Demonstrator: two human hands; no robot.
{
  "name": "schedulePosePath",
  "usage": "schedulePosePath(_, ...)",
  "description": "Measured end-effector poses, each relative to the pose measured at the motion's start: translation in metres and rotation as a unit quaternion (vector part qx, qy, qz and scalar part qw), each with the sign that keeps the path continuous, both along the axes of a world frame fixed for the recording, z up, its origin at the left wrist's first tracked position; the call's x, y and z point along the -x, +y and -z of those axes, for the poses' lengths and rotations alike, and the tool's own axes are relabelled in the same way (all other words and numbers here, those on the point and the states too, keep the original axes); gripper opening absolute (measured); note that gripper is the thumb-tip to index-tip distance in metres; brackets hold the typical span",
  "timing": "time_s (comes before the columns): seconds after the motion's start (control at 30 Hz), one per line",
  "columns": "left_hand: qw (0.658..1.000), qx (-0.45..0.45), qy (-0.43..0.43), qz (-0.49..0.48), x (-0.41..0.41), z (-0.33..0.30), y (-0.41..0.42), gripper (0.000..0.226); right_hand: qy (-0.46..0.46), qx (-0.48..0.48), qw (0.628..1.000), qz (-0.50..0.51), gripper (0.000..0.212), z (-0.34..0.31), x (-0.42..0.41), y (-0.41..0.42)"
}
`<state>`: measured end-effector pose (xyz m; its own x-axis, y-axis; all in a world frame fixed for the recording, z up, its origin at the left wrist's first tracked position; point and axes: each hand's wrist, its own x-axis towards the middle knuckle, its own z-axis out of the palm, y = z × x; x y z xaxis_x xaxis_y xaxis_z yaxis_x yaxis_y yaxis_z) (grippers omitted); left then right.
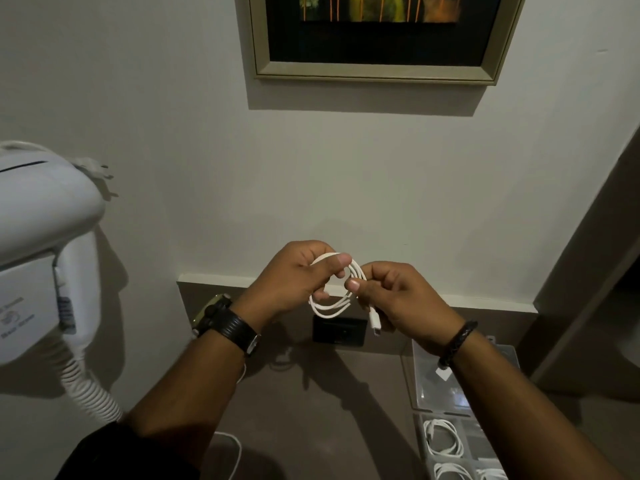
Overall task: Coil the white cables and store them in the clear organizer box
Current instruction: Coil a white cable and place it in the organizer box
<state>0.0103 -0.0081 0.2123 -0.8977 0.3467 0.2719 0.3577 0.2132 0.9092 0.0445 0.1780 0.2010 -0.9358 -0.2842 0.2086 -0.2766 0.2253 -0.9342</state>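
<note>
A white cable (pixel 331 304) is wound into a small coil held up in front of the wall, above the brown counter (pixel 322 403). My left hand (pixel 294 277) pinches the coil's top with thumb and fingers. My right hand (pixel 398 299) grips the coil's right side, with the cable's plug end (pixel 375 322) hanging below its fingers. The clear organizer box (pixel 450 403) lies open at the lower right, partly behind my right forearm. Coiled white cables (pixel 443 438) lie in its compartments. Another loose white cable (pixel 235 448) loops on the counter under my left arm.
A white wall-mounted hair dryer (pixel 41 258) with a spiral cord (pixel 86 389) hangs at the left. A black wall socket (pixel 339 330) sits below the coil. A framed picture (pixel 374 69) hangs above. A brown wall panel (pixel 588 271) rises at the right.
</note>
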Motion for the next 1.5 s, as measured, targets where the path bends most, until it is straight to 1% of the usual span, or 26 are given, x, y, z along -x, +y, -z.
schedulePosePath(0.03,1.000,0.017,0.019,-0.012,-0.001,0.001,0.000,0.028,-0.018,0.009,1.000,-0.012,0.019,0.000,0.001,0.005)
schedulePosePath(0.1,1.000,0.021,0.016,-0.005,-0.002,0.002,0.001,0.031,-0.018,0.000,1.000,-0.017,0.018,0.000,0.002,0.014)
schedulePosePath(0.17,0.999,-0.008,-0.030,0.031,-0.004,0.004,0.004,0.034,0.063,-0.090,0.994,0.019,0.017,0.002,0.006,0.018)
schedulePosePath(0.2,0.996,-0.033,-0.061,0.051,-0.005,0.005,0.007,0.035,0.110,-0.142,0.983,0.038,0.019,0.004,0.007,0.017)
schedulePosePath(0.23,0.992,-0.061,-0.093,0.066,-0.007,0.007,0.011,0.036,0.138,-0.159,0.976,0.055,0.022,0.007,0.009,0.015)
schedulePosePath(0.27,0.986,-0.086,-0.120,0.072,-0.007,0.009,0.016,0.037,0.131,-0.132,0.980,0.070,0.022,0.010,0.009,0.011)
schedulePosePath(0.33,0.986,-0.093,-0.135,0.043,-0.006,0.011,0.023,0.038,0.050,0.024,0.995,0.089,0.022,0.013,0.007,0.002)
schedulePosePath(0.37,0.990,-0.074,-0.118,0.013,-0.005,0.012,0.026,0.038,0.006,0.100,0.991,0.087,0.023,0.014,0.006,-0.002)
schedulePosePath(0.4,0.994,-0.049,-0.093,-0.022,-0.004,0.013,0.027,0.039,-0.030,0.156,0.984,0.082,0.023,0.016,0.005,-0.004)
schedulePosePath(0.5,0.993,0.011,0.004,-0.120,-0.001,0.014,0.030,0.038,-0.086,0.253,0.962,0.057,0.022,0.018,0.003,-0.012)
schedulePosePath(0.57,0.986,0.040,0.056,-0.149,-0.001,0.013,0.031,0.038,-0.116,0.315,0.940,0.058,0.022,0.020,0.002,-0.017)
schedulePosePath(0.63,0.981,0.057,0.090,-0.163,-0.001,0.012,0.031,0.037,-0.145,0.370,0.916,0.058,0.022,0.022,0.001,-0.021)
schedulePosePath(0.7,0.974,0.073,0.124,-0.174,0.000,0.013,0.030,0.036,-0.157,0.397,0.903,0.051,0.025,0.024,0.000,-0.023)
schedulePosePath(0.77,0.971,0.084,0.138,-0.176,0.000,0.015,0.027,0.033,-0.157,0.393,0.905,0.052,0.028,0.026,-0.001,-0.024)
schedulePosePath(0.83,0.974,0.079,0.127,-0.170,0.000,0.018,0.025,0.032,-0.153,0.367,0.915,0.064,0.027,0.027,-0.002,-0.024)
schedulePosePath(0.9,0.976,0.072,0.114,-0.170,0.000,0.022,0.025,0.032,-0.158,0.360,0.917,0.072,0.027,0.028,-0.003,-0.023)
schedulePosePath(1.03,0.976,0.051,0.116,-0.179,0.001,0.028,0.028,0.037,-0.196,0.421,0.884,0.056,0.027,0.027,-0.002,-0.025)
schedulePosePath(1.13,0.971,0.052,0.146,-0.184,0.000,0.030,0.032,0.036,-0.220,0.480,0.849,0.008,0.035,0.026,-0.004,-0.026)
schedulePosePath(1.17,0.967,0.055,0.162,-0.187,-0.001,0.030,0.034,0.035,-0.224,0.484,0.846,-0.010,0.038,0.026,-0.005,-0.026)
schedulePosePath(1.2,0.964,0.059,0.177,-0.190,-0.002,0.031,0.035,0.034,-0.217,0.464,0.859,-0.019,0.041,0.025,-0.007,-0.025)
schedulePosePath(1.27,0.959,0.064,0.197,-0.192,-0.003,0.033,0.037,0.030,-0.186,0.370,0.910,-0.008,0.041,0.026,-0.007,-0.024)
schedulePosePath(1.3,0.961,0.057,0.193,-0.191,-0.003,0.033,0.038,0.030,-0.173,0.327,0.929,0.001,0.038,0.027,-0.007,-0.023)
schedulePosePath(1.33,0.963,0.043,0.184,-0.190,-0.003,0.034,0.038,0.030,-0.165,0.297,0.940,0.006,0.034,0.027,-0.007,-0.022)
schedulePosePath(1.4,0.965,0.026,0.176,-0.193,-0.002,0.035,0.038,0.030,-0.155,0.263,0.952,0.014,0.028,0.028,-0.007,-0.017)
schedulePosePath(1.5,0.963,0.036,0.187,-0.191,0.000,0.037,0.039,0.028,-0.144,0.215,0.965,0.041,0.029,0.029,-0.008,-0.010)
